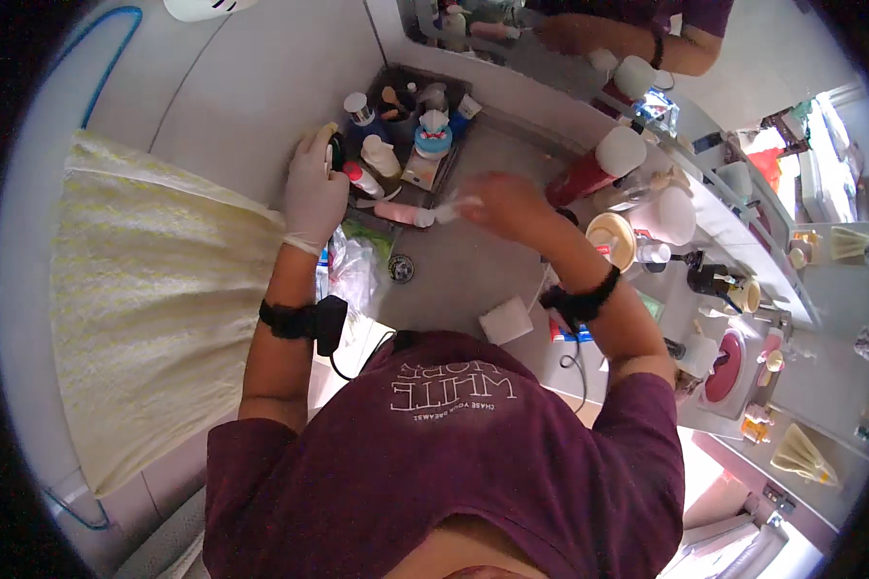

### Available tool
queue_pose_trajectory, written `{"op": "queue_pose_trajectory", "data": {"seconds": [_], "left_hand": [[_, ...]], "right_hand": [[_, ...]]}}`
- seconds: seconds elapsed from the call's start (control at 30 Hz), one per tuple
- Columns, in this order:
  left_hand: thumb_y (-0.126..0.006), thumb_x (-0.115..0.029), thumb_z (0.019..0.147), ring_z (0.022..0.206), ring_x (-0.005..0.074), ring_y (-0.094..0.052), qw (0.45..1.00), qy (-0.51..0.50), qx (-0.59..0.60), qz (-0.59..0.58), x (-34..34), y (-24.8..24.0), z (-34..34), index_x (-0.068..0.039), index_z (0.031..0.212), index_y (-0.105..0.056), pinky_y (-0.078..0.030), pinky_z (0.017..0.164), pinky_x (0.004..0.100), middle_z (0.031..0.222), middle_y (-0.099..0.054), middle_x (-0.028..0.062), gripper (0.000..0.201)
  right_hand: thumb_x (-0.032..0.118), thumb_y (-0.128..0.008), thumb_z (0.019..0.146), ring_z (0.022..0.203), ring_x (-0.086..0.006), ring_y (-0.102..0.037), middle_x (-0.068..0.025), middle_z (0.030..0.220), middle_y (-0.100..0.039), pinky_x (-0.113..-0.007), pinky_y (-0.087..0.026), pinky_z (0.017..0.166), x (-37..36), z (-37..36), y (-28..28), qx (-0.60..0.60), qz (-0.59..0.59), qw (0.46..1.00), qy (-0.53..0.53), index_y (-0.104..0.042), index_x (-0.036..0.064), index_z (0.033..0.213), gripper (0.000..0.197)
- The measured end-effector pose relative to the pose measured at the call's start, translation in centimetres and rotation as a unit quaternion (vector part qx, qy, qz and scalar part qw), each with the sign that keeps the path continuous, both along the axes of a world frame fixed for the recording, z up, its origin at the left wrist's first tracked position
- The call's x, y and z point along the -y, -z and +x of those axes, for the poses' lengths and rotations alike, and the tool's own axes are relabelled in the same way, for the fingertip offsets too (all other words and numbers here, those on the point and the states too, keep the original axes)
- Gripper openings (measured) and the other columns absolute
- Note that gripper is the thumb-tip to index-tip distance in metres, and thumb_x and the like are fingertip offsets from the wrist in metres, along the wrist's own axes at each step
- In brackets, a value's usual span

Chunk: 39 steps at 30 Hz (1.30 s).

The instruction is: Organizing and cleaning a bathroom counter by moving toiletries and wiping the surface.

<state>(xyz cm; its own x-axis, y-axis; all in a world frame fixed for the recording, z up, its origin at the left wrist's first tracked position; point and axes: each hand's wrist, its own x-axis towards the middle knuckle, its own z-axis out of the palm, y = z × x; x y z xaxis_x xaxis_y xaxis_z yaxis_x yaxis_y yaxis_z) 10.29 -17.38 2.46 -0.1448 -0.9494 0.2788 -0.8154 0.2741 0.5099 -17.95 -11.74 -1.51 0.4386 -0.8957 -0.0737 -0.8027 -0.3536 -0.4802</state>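
One head-worn fisheye camera looks steeply down, close over the sink (454, 280).

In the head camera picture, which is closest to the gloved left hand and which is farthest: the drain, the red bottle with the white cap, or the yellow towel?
From the left hand, nearest first:
1. Yellow towel: its top corner almost meets the wrist, on the left.
2. Drain: in the floor, down and to the right.
3. Red bottle: far right, past the right hand.
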Motion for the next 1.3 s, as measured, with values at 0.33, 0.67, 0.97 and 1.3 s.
{"op": "queue_pose_trajectory", "data": {"seconds": [0.33, 0.67, 0.97, 1.3], "left_hand": [[-0.052, 0.002, 0.071, 0.118, 0.0408, -0.051, 1.0, 0.017, -0.014, -0.014, 0.2, 0.0, 0.1, 0.0, 0.129, -0.052, -0.04, 0.103, 0.0443, 0.126, -0.054, 0.0233, 0.058], [-0.051, 0.003, 0.071, 0.118, 0.0409, -0.051, 0.999, 0.016, -0.017, -0.029, 0.1, 0.4, 0.3, 0.0, 0.129, -0.053, -0.041, 0.103, 0.0442, 0.127, -0.054, 0.0234, 0.058], [-0.051, 0.002, 0.071, 0.118, 0.0425, -0.05, 1.0, 0.026, -0.01, -0.009, 0.1, -0.6, 0.1, 0.002, 0.128, -0.052, -0.04, 0.104, 0.044, 0.127, -0.053, 0.0243, 0.057], [-0.051, 0.001, 0.072, 0.121, 0.0427, -0.048, 1.0, 0.029, -0.006, -0.002, 0.4, 0.3, 0.5, 0.0, 0.132, -0.05, -0.038, 0.105, 0.0455, 0.13, -0.051, 0.0252, 0.06]], "right_hand": [[0.037, -0.07, 0.082, 0.097, -0.0324, -0.063, -0.0109, 0.101, -0.066, -0.047, -0.05, 0.078, 6.6, 7.3, 1.6, 0.02, -0.009, 0.999, 0.05, -0.061, 0.0127, 0.108, 0.036], [0.031, -0.06, 0.087, 0.101, -0.0335, -0.062, -0.0118, 0.098, -0.068, -0.046, -0.051, 0.08, 2.3, 8.6, 5.5, -0.13, -0.068, 0.985, -0.088, -0.064, 0.0099, 0.113, 0.034], [0.035, -0.062, 0.087, 0.094, -0.0378, -0.066, -0.0179, 0.095, -0.069, -0.049, -0.052, 0.077, 3.6, 8.8, 2.0, -0.033, -0.013, 0.999, -0.008, -0.064, 0.0059, 0.102, 0.032], [0.04, -0.06, 0.091, 0.087, -0.038, -0.067, -0.0196, 0.089, -0.068, -0.05, -0.051, 0.074, 4.3, 13.2, 3.1, 0.146, -0.038, 0.988, 0.043, -0.063, 0.0026, 0.095, 0.038]]}}
